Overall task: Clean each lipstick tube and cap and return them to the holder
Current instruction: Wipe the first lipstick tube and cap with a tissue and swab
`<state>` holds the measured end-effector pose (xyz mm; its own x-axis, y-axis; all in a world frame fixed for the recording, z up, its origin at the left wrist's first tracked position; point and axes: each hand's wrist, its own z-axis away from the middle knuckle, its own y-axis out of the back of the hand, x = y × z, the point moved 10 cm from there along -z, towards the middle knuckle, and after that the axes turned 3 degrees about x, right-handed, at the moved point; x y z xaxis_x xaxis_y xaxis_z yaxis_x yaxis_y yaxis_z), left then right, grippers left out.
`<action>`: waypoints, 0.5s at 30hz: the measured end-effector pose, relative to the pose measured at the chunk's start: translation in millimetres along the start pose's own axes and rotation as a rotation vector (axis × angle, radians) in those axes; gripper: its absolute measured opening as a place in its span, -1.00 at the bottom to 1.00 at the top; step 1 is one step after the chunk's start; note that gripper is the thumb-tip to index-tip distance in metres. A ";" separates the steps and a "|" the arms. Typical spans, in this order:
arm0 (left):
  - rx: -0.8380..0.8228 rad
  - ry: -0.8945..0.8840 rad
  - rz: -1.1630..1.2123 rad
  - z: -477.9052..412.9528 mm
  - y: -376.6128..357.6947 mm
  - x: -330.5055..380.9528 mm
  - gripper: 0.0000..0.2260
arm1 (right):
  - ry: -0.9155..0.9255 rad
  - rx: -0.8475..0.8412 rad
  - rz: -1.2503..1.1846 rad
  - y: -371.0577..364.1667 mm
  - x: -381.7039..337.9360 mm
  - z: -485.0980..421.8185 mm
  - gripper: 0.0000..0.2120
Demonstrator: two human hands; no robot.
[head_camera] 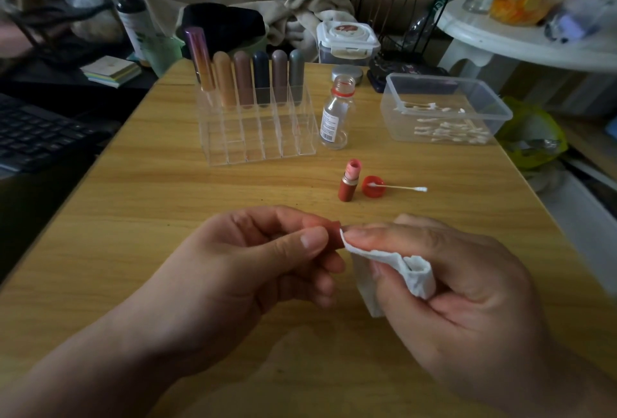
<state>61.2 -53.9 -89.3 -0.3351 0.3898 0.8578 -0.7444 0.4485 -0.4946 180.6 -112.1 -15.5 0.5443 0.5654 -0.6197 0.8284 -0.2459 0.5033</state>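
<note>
My left hand (pixel 253 260) pinches a red-brown lipstick cap (pixel 334 234), mostly hidden by my fingers. My right hand (pixel 444 284) holds a folded white tissue (pixel 397 267) whose corner touches the cap's open end. The uncapped lipstick tube (pixel 349 182) stands upright on the wooden table (pixel 150 210), pink stick exposed. Behind it stands the clear acrylic holder (pixel 263 127) with several capped lipsticks in its back row.
A red bottle lid (pixel 373 186) lies beside the tube with a cotton swab (pixel 400 187) resting on it. An open small clear bottle (pixel 337 113) stands right of the holder. A clear tub of swabs (pixel 444 110) sits at the right. A keyboard (pixel 36 137) lies at the left.
</note>
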 end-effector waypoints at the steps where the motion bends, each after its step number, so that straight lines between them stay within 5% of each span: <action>1: 0.005 0.002 -0.004 0.4 0.8 -0.3 -0.80 | -0.027 -0.009 -0.016 -1.4 2.3 0.4 -0.64; 5: 0.035 -0.077 -0.143 0.5 6.9 4.0 -0.78 | -0.249 0.019 -0.120 -5.8 13.4 3.5 -0.62; 10: 0.267 -0.344 -0.615 12.1 12.6 28.6 -0.88 | -0.638 -0.005 -0.549 -21.9 31.9 8.8 -0.72; 13: 0.151 -0.756 -1.145 28.9 -21.5 51.5 -0.87 | -0.920 -0.063 -0.920 -41.1 41.5 22.7 -0.79; 15: 0.008 -0.888 -1.269 32.6 -36.4 45.7 -0.83 | -0.997 -0.053 -1.004 -43.5 44.2 27.8 -0.78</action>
<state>54.2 -78.6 -27.5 0.2762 -0.8179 0.5048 -0.7973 0.0983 0.5955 172.4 -98.3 -81.5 -0.3824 -0.3105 -0.8703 0.9196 -0.0360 -0.3912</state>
